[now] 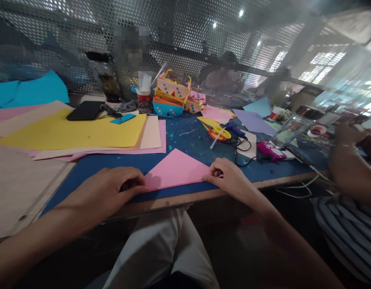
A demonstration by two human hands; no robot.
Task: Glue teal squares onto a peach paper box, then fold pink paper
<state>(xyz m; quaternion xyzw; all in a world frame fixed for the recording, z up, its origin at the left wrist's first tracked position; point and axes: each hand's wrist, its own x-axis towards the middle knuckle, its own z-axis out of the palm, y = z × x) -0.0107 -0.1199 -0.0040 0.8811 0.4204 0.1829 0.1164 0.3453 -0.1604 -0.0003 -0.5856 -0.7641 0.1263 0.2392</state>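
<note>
A pink sheet of paper (176,170), folded into a triangle, lies on the blue tabletop (113,160) near its front edge, its peak pointing away from me. My left hand (123,184) pinches the left corner between thumb and curled fingers. At the opposite corner, my right hand (220,174) is closed on the paper with its fingers curled. The long folded edge runs between both hands, nearly parallel to the table edge.
Yellow, peach and pink sheets (83,134) lie at the left, bearing a black phone (85,110). Behind are decorated paper baskets (170,94) and a cup (143,94). Scissors (220,134), a glue gun (234,129) and a clear bottle (294,126) stand or lie rightward. Another person's arm (351,168) is far right.
</note>
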